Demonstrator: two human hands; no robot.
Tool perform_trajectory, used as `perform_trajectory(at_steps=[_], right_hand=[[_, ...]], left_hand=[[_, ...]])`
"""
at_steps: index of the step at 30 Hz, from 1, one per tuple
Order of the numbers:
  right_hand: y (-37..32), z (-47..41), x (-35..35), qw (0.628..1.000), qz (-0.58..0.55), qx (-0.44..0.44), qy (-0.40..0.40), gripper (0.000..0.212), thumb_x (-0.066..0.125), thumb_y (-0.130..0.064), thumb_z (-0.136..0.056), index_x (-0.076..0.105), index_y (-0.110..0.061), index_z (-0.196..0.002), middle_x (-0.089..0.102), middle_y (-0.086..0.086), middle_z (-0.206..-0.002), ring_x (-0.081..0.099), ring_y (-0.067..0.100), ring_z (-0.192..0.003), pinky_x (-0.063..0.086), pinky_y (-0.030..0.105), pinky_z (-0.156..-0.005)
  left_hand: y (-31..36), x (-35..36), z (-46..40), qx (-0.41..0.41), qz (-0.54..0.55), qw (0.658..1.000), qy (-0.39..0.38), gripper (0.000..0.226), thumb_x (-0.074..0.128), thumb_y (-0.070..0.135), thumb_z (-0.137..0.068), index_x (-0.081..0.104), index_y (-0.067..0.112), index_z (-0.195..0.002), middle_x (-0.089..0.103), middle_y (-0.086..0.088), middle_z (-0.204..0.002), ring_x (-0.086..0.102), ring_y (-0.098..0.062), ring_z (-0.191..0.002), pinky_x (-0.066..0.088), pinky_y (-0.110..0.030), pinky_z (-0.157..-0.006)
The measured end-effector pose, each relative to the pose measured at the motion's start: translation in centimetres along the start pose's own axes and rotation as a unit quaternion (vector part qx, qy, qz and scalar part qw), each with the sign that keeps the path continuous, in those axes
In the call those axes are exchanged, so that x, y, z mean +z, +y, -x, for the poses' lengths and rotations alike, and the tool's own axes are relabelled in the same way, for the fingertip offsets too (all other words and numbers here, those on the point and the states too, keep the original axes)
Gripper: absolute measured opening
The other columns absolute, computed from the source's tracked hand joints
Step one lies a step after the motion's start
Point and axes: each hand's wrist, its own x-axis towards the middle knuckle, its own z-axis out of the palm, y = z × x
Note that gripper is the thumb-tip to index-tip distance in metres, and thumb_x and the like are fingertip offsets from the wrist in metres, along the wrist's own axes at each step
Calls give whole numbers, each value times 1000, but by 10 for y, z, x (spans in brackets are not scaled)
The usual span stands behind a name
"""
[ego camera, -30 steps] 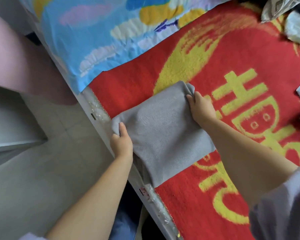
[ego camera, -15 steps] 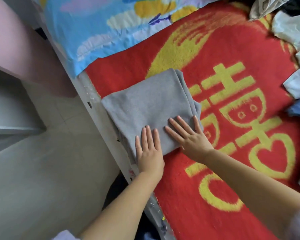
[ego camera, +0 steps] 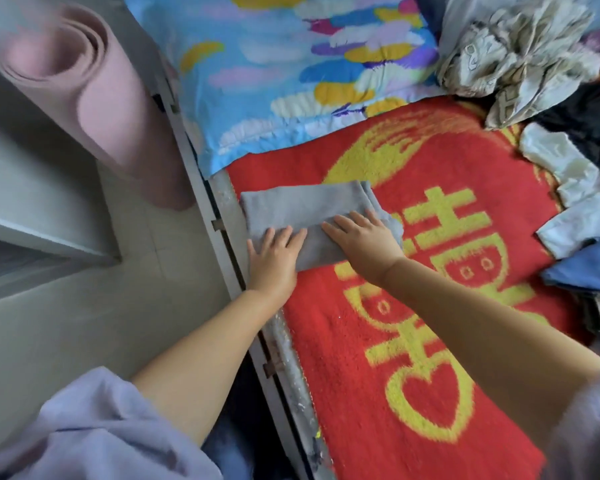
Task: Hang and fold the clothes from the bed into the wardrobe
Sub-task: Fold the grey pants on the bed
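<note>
Grey folded cloth [ego camera: 302,209] lies flat on the red blanket [ego camera: 413,375] of the bed, close to the bed's left edge and just below the blue patterned pillow [ego camera: 291,81]. It is folded into a compact rectangle, with its layered edges showing at the end farthest from the bed's edge.

Both hands rest on the near side of the grey cloth with straight, spread fingers, palms down, pressing it flat; neither grip is curled round anything. The left hand [ego camera: 274,258] lies on the cloth's corner nearest the bed's edge, its wrist over the blanket's border. The right hand [ego camera: 364,240] lies beside it on the cloth, toward the end with the layered edges, and the fingertips of the two hands are close but apart. Lilac sleeves [ego camera: 94,431] are pushed up above both forearms.

The red blanket under the cloth carries large yellow characters and a yellow heart. The metal bed frame [ego camera: 229,237] runs along the side of the cloth, just beside it. Well away from the cloth, on the far side of the blanket, a heap of unfolded clothes [ego camera: 520,57] is piled: a crumpled beige patterned piece, something dark, pale white pieces [ego camera: 575,188] and a blue piece [ego camera: 589,268].

Beyond the bed frame from the cloth, a rolled pink mat [ego camera: 94,98] stands on the pale floor [ego camera: 84,323], leaning by the frame. A grey shelf edge [ego camera: 42,244] juts in farther out on that side.
</note>
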Motion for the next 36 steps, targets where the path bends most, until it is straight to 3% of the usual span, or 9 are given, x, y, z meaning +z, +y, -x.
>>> perform_trajectory(at_steps=[4, 6, 10, 15, 22, 28, 36], right_hand=[[-31, -25, -98, 999, 21, 6, -24, 56, 54, -10, -89, 37, -18, -141, 49, 6, -134, 47, 33, -120, 36, 44, -102], [-58, -29, -139, 1000, 23, -9, -9, 59, 58, -10, -86, 37, -20, -140, 49, 5, -133, 48, 32, -119, 39, 43, -100], [-135, -34, -204, 997, 33, -68, 14, 57, 55, -7, -84, 39, -18, -138, 48, 7, -133, 48, 32, -121, 40, 43, -100], [-262, -53, -264, 989, 48, -137, 9, 59, 54, -6, -85, 37, -19, -139, 46, 5, -136, 49, 32, -120, 40, 42, -100], [-474, -102, -287, 974, 46, -220, -27, 59, 53, -9, -88, 34, -24, -142, 47, 4, -135, 50, 31, -120, 44, 43, -98], [-641, -140, -289, 964, 16, -253, -83, 68, 56, -6, -87, 28, -26, -146, 40, 3, -143, 47, 32, -124, 47, 46, -95], [-722, -211, -292, 961, 3, -258, -100, 67, 50, -6, -88, 27, -29, -146, 42, 3, -143, 48, 31, -123, 48, 45, -93]], left_hand=[[-25, -96, 16, 9, -33, 998, 51, 71, 61, 22, -88, 25, 29, -149, 39, 5, -146, 30, -23, -136, 27, -55, -108], [-40, -139, 45, -4, -62, 995, 72, 74, 63, 30, -87, 23, 30, -149, 37, 5, -147, 30, -23, -137, 27, -51, -106], [-88, -197, 120, -54, -85, 988, 116, 68, 55, 23, -92, 21, 29, -150, 30, 3, -152, 27, -25, -138, 23, -47, -107], [-178, -247, 220, -115, -94, 981, 128, 66, 53, 33, -93, 21, 25, -151, 30, -2, -152, 27, -27, -138, 24, -50, -109], [-344, -261, 358, -200, -70, 970, 121, 74, 57, 52, -86, 27, 28, -149, 37, 0, -147, 33, -24, -136, 29, -44, -105], [-484, -270, 455, -254, -109, 958, 79, 69, 54, 30, -90, 20, 30, -150, 40, 4, -144, 38, -23, -132, 31, -39, -103], [-586, -287, 459, -254, -106, 960, 56, 67, 57, 34, -89, 25, 31, -148, 42, 5, -141, 40, -22, -131, 33, -38, -102]])
